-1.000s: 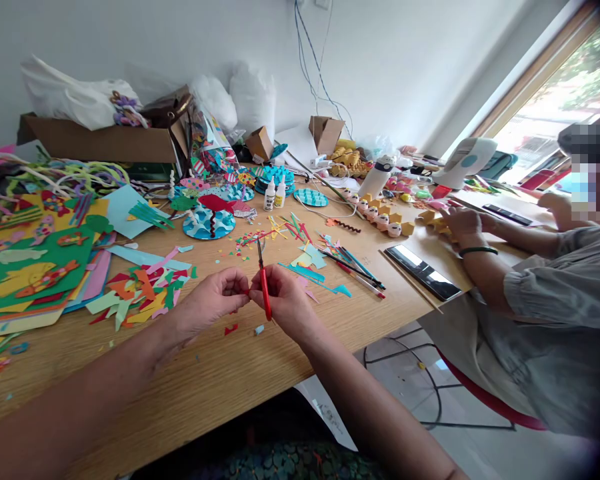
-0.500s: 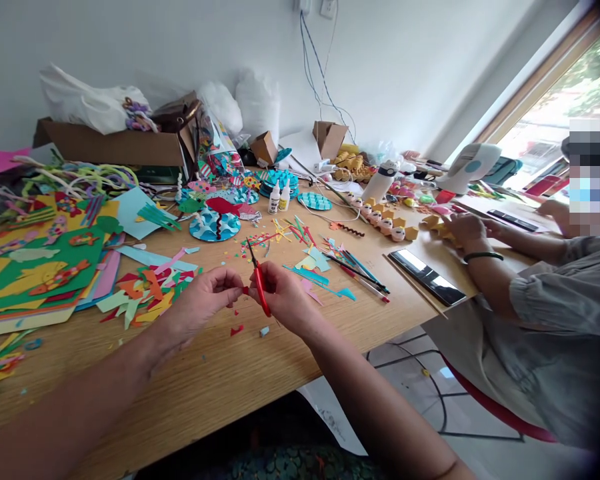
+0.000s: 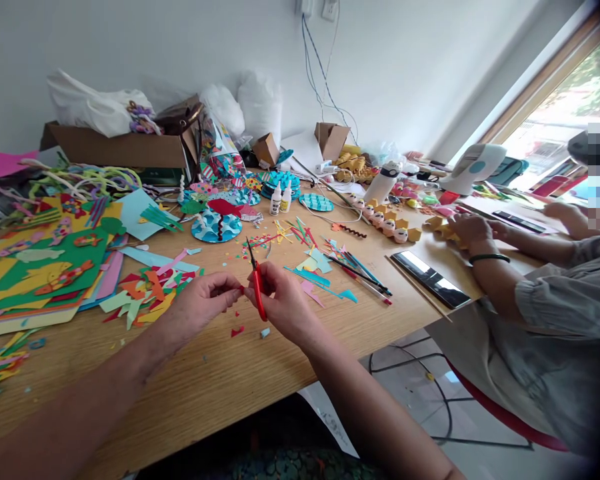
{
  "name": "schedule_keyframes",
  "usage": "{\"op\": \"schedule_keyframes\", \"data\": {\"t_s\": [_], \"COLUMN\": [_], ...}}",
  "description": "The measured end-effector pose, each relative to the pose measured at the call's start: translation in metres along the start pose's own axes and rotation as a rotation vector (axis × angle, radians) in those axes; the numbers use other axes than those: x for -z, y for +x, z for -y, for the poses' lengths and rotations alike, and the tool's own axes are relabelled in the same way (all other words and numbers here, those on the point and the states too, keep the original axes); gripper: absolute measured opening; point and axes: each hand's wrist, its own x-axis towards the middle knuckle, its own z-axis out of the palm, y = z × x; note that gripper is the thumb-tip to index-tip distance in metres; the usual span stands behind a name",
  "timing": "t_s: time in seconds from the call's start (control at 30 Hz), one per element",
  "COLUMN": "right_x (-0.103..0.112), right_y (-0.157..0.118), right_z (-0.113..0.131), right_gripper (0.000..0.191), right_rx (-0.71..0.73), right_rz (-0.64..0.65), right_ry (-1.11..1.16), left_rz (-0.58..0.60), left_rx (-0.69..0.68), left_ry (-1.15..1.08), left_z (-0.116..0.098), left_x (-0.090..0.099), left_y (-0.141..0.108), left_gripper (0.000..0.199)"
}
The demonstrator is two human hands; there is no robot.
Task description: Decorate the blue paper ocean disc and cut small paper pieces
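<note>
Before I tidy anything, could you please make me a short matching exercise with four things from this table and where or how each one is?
1. Scissors
2. Small red piece
3. Two small bottles
4. Nearer glossy black slab

A. Standing upright, side by side
B. Lying beside a thin wooden stick
C. Held in the right hand
D. Pinched at the fingertips of the left hand

Right pairs: 1-C, 2-D, 3-A, 4-B.
</note>
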Motion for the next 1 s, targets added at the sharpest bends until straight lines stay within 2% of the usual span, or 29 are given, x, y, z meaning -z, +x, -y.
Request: {"op": "schedule_keyframes", "data": {"t_s": [0.2, 0.33, 0.53, 1.0], "right_x": [-0.005, -0.008, -0.008, -0.008], "right_y": [-0.024, -0.031, -0.029, -0.027], "right_z": [0.010, 0.010, 0.011, 0.012], "right_gripper": [0.020, 0.024, 0.026, 0.031], "right_rx": [-0.033, 0.006, 0.033, 0.033], "right_rz": [-0.029, -0.034, -0.047, -0.044], "right_ry": [-0.018, -0.114, -0.197, -0.231], "left_rz": [-0.165, -0.194, -0.239, -0.242], "left_rx": [0.044, 0.037, 0.015, 0.021], "left_ry": [-0.406, -0.582, -0.638, -0.625], "left_z": [-0.004, -0.008, -0.013, -0.014], "left_x": [-0.005, -0.013, -0.021, -0.027], "left_y": [-0.011, -0.015, -0.019, -0.019], "left_gripper": [0.010, 0.011, 0.012, 0.016]}}
